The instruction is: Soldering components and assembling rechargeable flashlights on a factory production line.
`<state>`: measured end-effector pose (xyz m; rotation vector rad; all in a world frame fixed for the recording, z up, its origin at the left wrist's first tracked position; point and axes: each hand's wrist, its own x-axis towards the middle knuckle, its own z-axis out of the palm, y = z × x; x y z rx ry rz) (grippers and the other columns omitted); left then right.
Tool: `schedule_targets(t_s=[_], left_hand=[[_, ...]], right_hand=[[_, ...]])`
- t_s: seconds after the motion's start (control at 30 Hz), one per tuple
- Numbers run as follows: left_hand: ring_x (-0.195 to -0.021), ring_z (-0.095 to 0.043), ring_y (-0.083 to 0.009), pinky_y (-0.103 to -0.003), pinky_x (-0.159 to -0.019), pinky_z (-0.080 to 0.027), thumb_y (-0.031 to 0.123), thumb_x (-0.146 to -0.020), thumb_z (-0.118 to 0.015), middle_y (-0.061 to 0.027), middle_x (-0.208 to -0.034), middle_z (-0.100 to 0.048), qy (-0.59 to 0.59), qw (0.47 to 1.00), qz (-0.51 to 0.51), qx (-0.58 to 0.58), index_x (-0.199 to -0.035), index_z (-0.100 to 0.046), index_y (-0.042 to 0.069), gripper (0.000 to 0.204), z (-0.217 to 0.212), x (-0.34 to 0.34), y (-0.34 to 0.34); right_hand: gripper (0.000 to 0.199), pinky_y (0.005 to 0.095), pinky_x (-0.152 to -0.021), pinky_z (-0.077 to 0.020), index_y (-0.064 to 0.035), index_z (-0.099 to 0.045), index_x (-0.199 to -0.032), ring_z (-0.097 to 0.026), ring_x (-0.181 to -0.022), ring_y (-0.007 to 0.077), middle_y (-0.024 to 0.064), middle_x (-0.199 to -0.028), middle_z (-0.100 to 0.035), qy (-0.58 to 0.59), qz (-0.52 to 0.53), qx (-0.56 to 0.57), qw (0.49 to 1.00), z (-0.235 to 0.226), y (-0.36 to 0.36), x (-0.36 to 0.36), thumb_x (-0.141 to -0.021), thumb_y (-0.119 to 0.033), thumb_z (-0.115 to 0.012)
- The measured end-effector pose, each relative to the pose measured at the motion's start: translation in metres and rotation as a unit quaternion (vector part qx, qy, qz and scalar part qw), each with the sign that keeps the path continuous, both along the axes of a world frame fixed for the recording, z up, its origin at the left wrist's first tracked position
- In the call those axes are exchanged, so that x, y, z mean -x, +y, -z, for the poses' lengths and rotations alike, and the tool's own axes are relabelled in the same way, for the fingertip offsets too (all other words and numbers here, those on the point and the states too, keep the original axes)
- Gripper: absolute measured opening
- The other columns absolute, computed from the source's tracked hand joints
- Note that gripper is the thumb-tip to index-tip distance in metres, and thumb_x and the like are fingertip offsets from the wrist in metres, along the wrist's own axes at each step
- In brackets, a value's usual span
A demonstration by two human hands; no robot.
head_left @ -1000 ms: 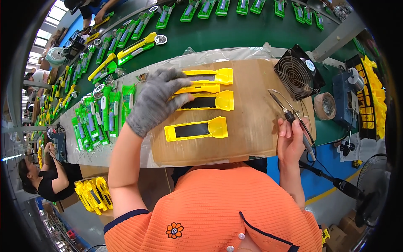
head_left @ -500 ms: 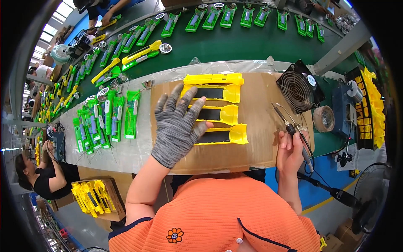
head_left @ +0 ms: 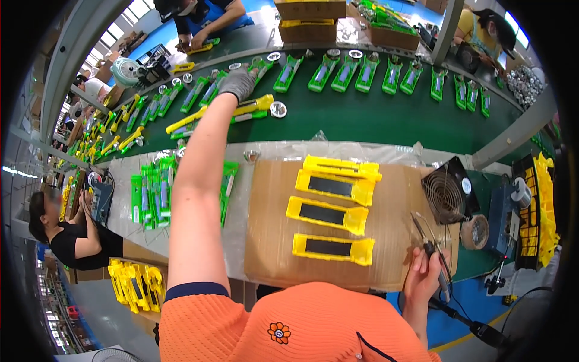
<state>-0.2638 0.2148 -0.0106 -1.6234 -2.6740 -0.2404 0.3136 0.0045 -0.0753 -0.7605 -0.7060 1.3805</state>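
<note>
My left hand (head_left: 237, 82), in a grey glove, is stretched far out over the green conveyor belt (head_left: 374, 117). Its curled fingers rest at a green housing (head_left: 260, 65), and a yellow housing (head_left: 253, 106) lies just under the wrist. Whether it grips anything is unclear. My right hand (head_left: 422, 279) sits at the right end of the cardboard sheet (head_left: 271, 241) and holds a soldering iron (head_left: 429, 247), tip pointing away from me. Several yellow housings with dark insets (head_left: 329, 214) lie in a column on the cardboard.
A row of green housings (head_left: 154, 193) lies left of the cardboard. A small black fan (head_left: 446, 196), a tape roll (head_left: 476, 232) and a blue unit (head_left: 503, 214) stand at the right. More green housings (head_left: 368, 72) ride the belt. Other people work at the left (head_left: 72, 241) and across the belt (head_left: 205, 18).
My left hand has lifted off the yellow housings on the cardboard and reached forward to the conveyor belt. The right hand has stayed in place with the soldering iron.
</note>
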Motion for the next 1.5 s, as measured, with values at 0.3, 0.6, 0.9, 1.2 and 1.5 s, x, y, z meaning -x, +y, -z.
schedule_targets(t_s=[0.3,0.6,0.9,1.2,1.5], left_hand=[[-0.147,-0.028,-0.0416,-0.052,-0.118,-0.026,0.084,-0.079,-0.047,-0.022,-0.16,-0.028,-0.06,0.984,-0.09,0.144,-0.156,-0.033,0.021,0.1,0.019,-0.07,0.058],[-0.137,-0.043,-0.0433,-0.052,-0.11,-0.038,0.061,-0.085,-0.059,-0.0261,-0.147,-0.044,0.007,0.995,-0.092,0.025,-0.141,-0.051,0.018,0.072,0.009,-0.056,0.053],[-0.118,-0.053,-0.0454,-0.054,-0.103,-0.042,0.049,-0.088,-0.064,-0.0287,-0.13,-0.053,0.076,0.984,0.15,-0.05,-0.137,-0.052,0.01,0.063,-0.05,-0.121,-0.19],[-0.128,-0.047,-0.0446,-0.055,-0.109,-0.031,0.064,-0.086,-0.058,-0.0308,-0.141,-0.047,0.126,0.982,-0.02,0.142,-0.131,-0.061,0.008,0.073,0.003,-0.19,-0.313],[-0.097,-0.066,-0.0373,-0.047,-0.087,-0.051,0.029,-0.095,-0.059,-0.0177,-0.104,-0.07,0.083,0.986,0.111,-0.097,-0.103,-0.07,0.007,0.026,-0.049,0.004,-0.109]], right_hand=[[0.012,0.0325,-0.085,-0.0463,-0.0121,-0.045,-0.092,-0.041,-0.059,0.0093,-0.002,-0.061,-0.033,-0.028,-0.004,0.026,0.999,-0.006,-0.002,0.003,-0.103,-0.012,-0.05],[0.013,0.036,-0.087,-0.0469,-0.0121,-0.041,-0.091,-0.04,-0.057,0.0092,-0.0022,-0.059,-0.03,-0.029,0.017,0.049,0.998,-0.005,0.0,0.004,-0.103,-0.012,-0.048],[0.021,0.0336,-0.094,-0.0471,-0.0128,-0.042,-0.085,-0.043,-0.063,0.0095,-0.0021,-0.062,-0.033,-0.017,-0.049,0.009,0.999,-0.006,0.002,0.0,-0.105,-0.013,-0.047],[0.012,0.0345,-0.095,-0.0469,-0.0111,-0.044,-0.094,-0.041,-0.062,0.01,-0.0021,-0.062,-0.031,0.009,-0.073,0.013,0.997,0.001,0.004,-0.001,-0.105,-0.012,-0.047],[0.007,0.0339,-0.09,-0.0462,-0.0119,-0.047,-0.098,-0.042,-0.061,0.0091,-0.0025,-0.062,-0.032,-0.004,-0.039,0.023,0.999,-0.005,0.005,-0.001,-0.104,-0.013,-0.049]])
